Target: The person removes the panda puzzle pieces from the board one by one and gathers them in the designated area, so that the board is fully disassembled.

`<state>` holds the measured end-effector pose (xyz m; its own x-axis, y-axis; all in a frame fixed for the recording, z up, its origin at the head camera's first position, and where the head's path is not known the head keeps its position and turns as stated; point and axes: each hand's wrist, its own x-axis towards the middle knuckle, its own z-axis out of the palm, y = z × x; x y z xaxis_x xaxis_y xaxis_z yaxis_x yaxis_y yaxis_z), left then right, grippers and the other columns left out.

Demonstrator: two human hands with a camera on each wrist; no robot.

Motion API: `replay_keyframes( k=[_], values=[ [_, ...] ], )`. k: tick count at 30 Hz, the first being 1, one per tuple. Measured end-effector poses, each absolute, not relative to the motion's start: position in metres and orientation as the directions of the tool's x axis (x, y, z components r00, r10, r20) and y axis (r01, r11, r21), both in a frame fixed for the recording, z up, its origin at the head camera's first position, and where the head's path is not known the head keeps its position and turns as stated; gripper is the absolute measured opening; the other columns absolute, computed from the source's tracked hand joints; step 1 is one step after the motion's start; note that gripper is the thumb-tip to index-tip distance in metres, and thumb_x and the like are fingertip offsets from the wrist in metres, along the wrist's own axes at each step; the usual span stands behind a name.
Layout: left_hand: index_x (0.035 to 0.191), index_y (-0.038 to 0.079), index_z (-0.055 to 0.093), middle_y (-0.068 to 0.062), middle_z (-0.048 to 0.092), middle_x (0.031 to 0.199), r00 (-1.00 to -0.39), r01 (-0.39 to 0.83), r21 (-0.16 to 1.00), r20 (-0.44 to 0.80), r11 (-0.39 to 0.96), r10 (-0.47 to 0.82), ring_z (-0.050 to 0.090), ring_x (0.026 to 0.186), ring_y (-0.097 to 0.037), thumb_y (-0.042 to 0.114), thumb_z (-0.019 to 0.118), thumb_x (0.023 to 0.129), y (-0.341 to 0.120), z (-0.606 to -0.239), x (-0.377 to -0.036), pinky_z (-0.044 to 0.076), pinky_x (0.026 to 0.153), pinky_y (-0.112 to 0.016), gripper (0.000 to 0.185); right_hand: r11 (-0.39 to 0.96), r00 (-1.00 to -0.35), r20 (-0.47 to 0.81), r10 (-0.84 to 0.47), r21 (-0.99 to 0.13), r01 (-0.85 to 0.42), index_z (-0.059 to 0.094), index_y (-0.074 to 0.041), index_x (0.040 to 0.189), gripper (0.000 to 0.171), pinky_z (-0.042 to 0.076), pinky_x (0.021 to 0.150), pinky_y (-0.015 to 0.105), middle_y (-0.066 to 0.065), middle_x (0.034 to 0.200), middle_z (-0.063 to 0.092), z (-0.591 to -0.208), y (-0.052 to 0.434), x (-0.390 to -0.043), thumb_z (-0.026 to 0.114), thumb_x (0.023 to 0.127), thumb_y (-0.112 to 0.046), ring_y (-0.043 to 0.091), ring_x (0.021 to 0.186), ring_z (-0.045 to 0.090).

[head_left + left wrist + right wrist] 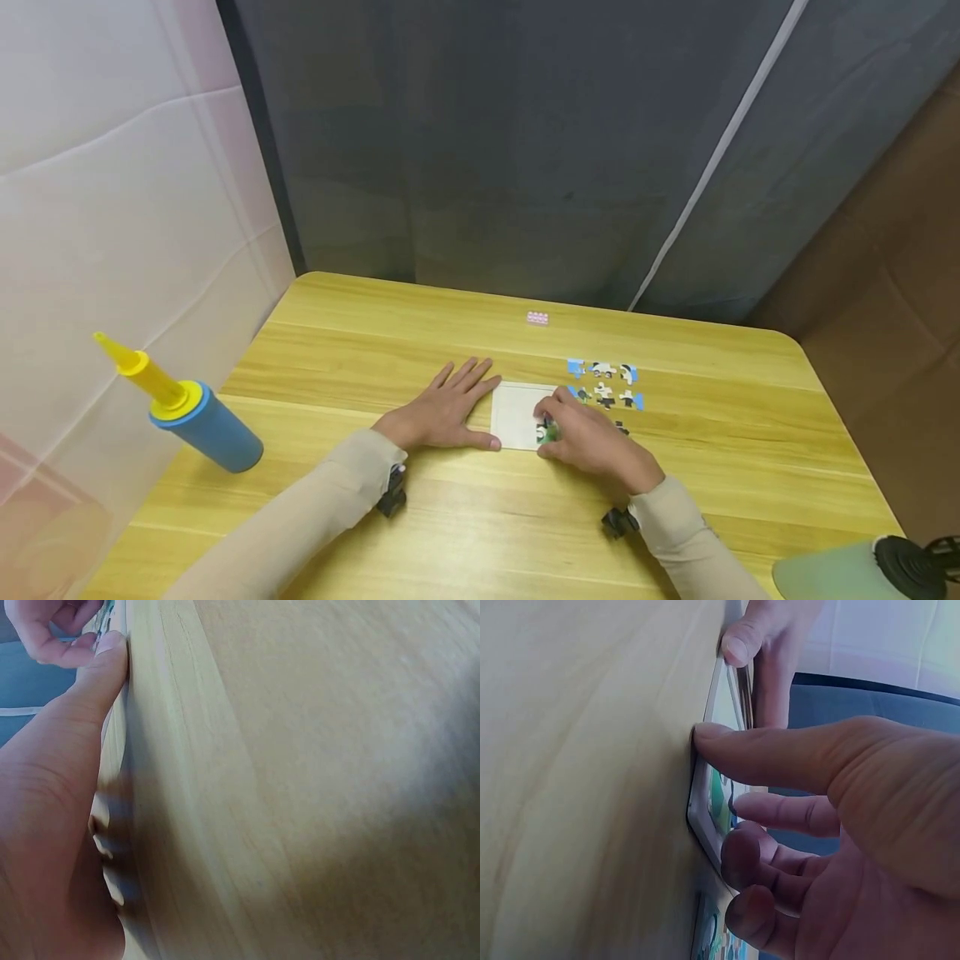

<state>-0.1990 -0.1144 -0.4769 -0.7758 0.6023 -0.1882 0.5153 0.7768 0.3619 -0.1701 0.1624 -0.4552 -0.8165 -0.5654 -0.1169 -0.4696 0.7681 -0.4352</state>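
A shallow white puzzle tray (516,417) lies on the table between the hands. My left hand (447,410) rests flat at its left edge, fingers spread and thumb tip on the front left corner. Over the tray's right side is my right hand (588,437), its thumb at the front edge. In the right wrist view its fingers bend loosely, with one fingertip at a green and white puzzle piece (718,801) lying inside the tray. Several loose panda puzzle pieces (603,391) are laid out in rows beyond the right hand, which partly hides some.
A blue and yellow hand pump (217,429) stands at the table's left. Near the back edge lies a pink toy brick (537,318). A pale green bottle (828,572) with a black cap is at the front right corner. Hanging cloths (480,150) surround the table.
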Motion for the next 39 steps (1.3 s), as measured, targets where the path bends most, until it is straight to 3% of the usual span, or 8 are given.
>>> replay_keyframes(
  k=[10, 15, 18, 26, 30, 39],
  values=[
    [0.172, 0.018, 0.021, -0.010, 0.002, 0.183, -0.776, 0.518, 0.361, -0.184, 0.775, 0.604, 0.001, 0.170, -0.034, 0.076, 0.063, 0.094, -0.115, -0.477, -0.200, 0.004, 0.137, -0.062, 0.106, 0.753, -0.815, -0.098, -0.571, -0.459, -0.472, 0.068, -0.016, 0.111, 0.026, 0.042, 0.065, 0.024, 0.003, 0.110, 0.053, -0.454, 0.164, -0.171, 0.085, 0.092, -0.022, 0.013, 0.078, 0.049],
    [0.172, 0.017, 0.022, -0.011, 0.003, 0.183, -0.777, 0.518, 0.363, -0.180, 0.775, 0.604, 0.002, 0.170, -0.035, 0.075, 0.064, 0.093, -0.115, -0.477, -0.198, 0.004, 0.136, -0.063, 0.106, 0.749, -0.828, -0.052, -0.558, -0.462, -0.476, 0.068, -0.019, 0.106, 0.010, 0.054, 0.079, 0.032, -0.002, 0.107, 0.064, -0.456, 0.165, -0.169, 0.075, 0.100, -0.016, 0.017, 0.094, 0.064],
    [0.172, 0.016, 0.023, -0.011, 0.004, 0.183, -0.779, 0.517, 0.364, -0.175, 0.775, 0.602, 0.003, 0.170, -0.035, 0.075, 0.065, 0.093, -0.115, -0.476, -0.197, 0.005, 0.136, -0.063, 0.107, 0.738, -0.837, -0.012, -0.548, -0.478, -0.476, 0.070, -0.020, 0.105, 0.011, 0.056, 0.085, 0.033, -0.005, 0.105, 0.069, -0.457, 0.166, -0.169, 0.068, 0.104, -0.009, 0.013, 0.098, 0.066],
    [0.172, 0.017, 0.022, -0.010, 0.003, 0.183, -0.772, 0.521, 0.366, -0.183, 0.771, 0.609, 0.001, 0.170, -0.035, 0.076, 0.064, 0.093, -0.115, -0.476, -0.198, 0.004, 0.137, -0.062, 0.107, 0.719, -0.880, 0.043, -0.473, -0.558, -0.413, 0.068, -0.018, 0.105, 0.010, 0.047, 0.072, 0.026, -0.003, 0.103, 0.069, -0.447, 0.183, -0.172, 0.066, 0.105, -0.007, 0.010, 0.077, 0.052],
    [0.172, 0.017, 0.021, -0.010, 0.002, 0.183, -0.768, 0.526, 0.368, -0.182, 0.767, 0.614, 0.001, 0.170, -0.035, 0.076, 0.063, 0.093, -0.115, -0.476, -0.197, 0.003, 0.137, -0.062, 0.107, 0.738, -0.892, 0.061, -0.448, -0.538, -0.408, 0.068, -0.016, 0.106, 0.008, 0.045, 0.068, 0.025, -0.002, 0.099, 0.068, -0.440, 0.200, -0.176, 0.067, 0.105, -0.008, 0.008, 0.070, 0.048],
    [0.172, 0.017, 0.022, -0.010, 0.002, 0.183, -0.768, 0.525, 0.375, -0.178, 0.764, 0.616, 0.001, 0.170, -0.034, 0.076, 0.063, 0.093, -0.115, -0.475, -0.197, 0.003, 0.137, -0.062, 0.107, 0.773, -0.933, 0.025, -0.358, -0.552, -0.311, 0.068, -0.012, 0.109, 0.007, 0.042, 0.062, 0.028, 0.002, 0.090, 0.066, -0.429, 0.234, -0.181, 0.065, 0.105, -0.006, 0.012, 0.067, 0.048]
  ],
)
